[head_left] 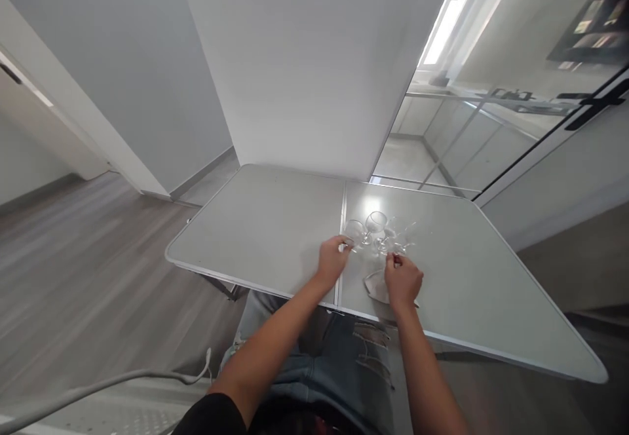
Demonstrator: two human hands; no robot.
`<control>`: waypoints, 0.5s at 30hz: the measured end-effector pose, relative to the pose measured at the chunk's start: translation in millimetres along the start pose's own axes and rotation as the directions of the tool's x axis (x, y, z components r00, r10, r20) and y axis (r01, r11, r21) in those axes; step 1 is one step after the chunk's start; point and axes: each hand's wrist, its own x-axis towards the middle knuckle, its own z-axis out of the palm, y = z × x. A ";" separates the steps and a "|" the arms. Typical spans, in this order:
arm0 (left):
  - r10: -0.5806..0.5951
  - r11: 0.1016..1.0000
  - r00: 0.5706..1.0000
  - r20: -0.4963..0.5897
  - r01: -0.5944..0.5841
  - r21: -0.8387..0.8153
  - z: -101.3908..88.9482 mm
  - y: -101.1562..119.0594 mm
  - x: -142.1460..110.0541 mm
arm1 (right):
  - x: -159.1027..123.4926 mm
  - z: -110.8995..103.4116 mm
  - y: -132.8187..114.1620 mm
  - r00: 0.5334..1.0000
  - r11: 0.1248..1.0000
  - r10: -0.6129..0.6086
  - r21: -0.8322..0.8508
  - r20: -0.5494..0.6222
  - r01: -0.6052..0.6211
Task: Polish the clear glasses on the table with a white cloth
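Note:
Several clear stemmed glasses stand close together on the right half of the folding table (275,225). My left hand (333,261) is closed at the edge of the leftmost stemmed glass (354,228), pinching it low on its left side. Another stemmed glass (376,221) stands just behind, towards the wall. My right hand (403,280) is closed, its fingertips pinched together at the near edge of a stemmed glass (400,247) on the right; the transparent outlines overlap there. Partly beneath my right hand lies a pale folded cloth (376,286).
A seam with a metal strip (343,206) divides the tabletop. Behind the table rises a white wall (314,75), with a glass door (452,133) to the right. A grey cable (132,376) runs at lower left, above a white perforated surface (142,415).

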 end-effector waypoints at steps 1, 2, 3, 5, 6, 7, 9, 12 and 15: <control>-0.012 1.000 0.999 -0.041 0.013 0.019 -18.2 -7.1 3.9 | -6.0 4.2 -13.5 0.999 0.998 -0.047 0.035 0.001 0.047; -0.030 0.998 0.996 -0.080 0.034 0.048 -36.2 -15.3 8.9 | -11.6 10.0 -29.8 0.993 0.990 -0.110 0.089 0.031 0.107; -0.045 0.995 0.994 -0.097 0.053 0.079 -53.2 -24.3 14.7 | -16.5 17.4 -48.0 0.981 0.974 -0.179 0.153 0.072 0.166; -0.064 0.985 0.990 -0.127 0.083 0.150 -82.5 -43.2 26.6 | -22.2 36.0 -86.7 0.949 0.934 -0.287 0.255 0.127 0.249; -0.055 0.981 0.989 -0.138 0.079 0.180 -94.2 -52.3 31.9 | -22.8 46.1 -105.0 0.932 0.915 -0.331 0.291 0.148 0.279; -0.034 0.976 0.988 -0.153 0.066 0.205 -103.8 -61.0 36.6 | -22.1 56.1 -121.4 0.914 0.894 -0.372 0.325 0.161 0.307; 0.022 0.968 0.980 -0.198 0.029 0.249 -116.4 -76.2 43.5 | -18.3 73.6 -145.9 0.893 0.875 -0.411 0.352 0.182 0.331; 0.096 0.956 0.977 -0.191 -0.037 0.291 -121.4 -93.0 49.1 | -12.0 90.7 -161.1 0.886 0.879 -0.413 0.345 0.211 0.328; 0.130 0.954 0.974 -0.186 -0.072 0.293 -116.5 -101.7 51.9 | -9.3 97.8 -160.7 0.896 0.901 -0.380 0.311 0.231 0.302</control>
